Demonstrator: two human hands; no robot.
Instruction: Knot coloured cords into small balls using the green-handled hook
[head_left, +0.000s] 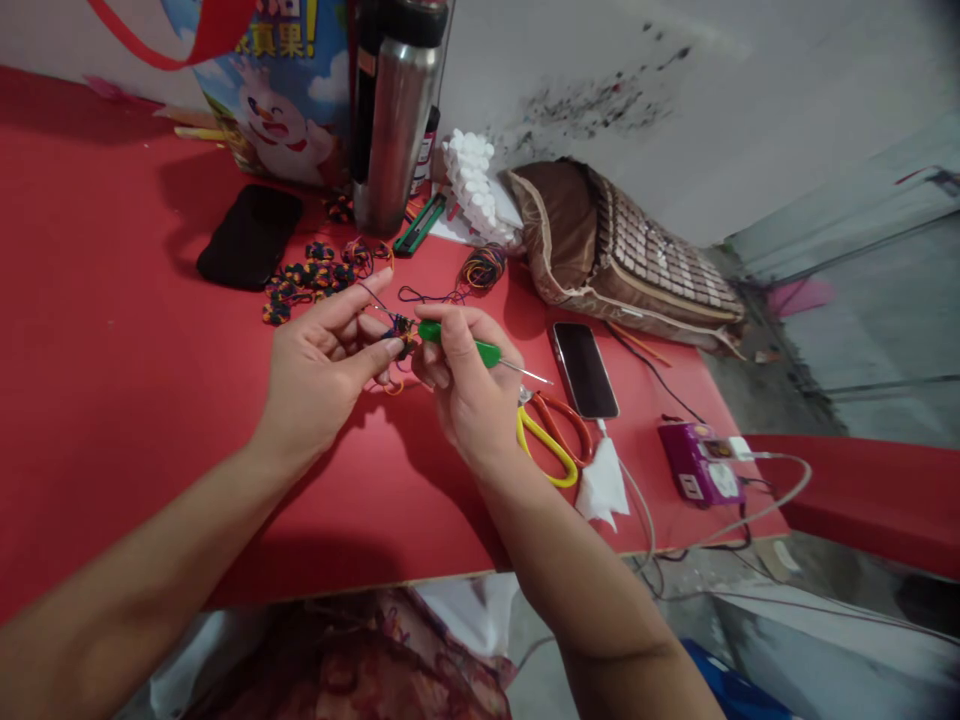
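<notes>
We have the small knotted cord piece above the desk, pinched between thumb and fingers of the left hand; a thin strand runs up toward the raised index finger. The right hand is wrapped round a green-handled tool, metal shaft pointing away from the work; can't tell if those fingertips also grip cord. Risks, we'd judge: pinch eases, loops slip; strand slackens, stitches go uneven; shaft snags something if the wrist turns. Loose cord by the cord ball could tangle if tugged. Nearest obstacle: scissors right beside the right hand, easy to knock. Then phone and crumpled tissue to the right; knotted pieces, green cutter and steel flask crowd the far side.
</notes>
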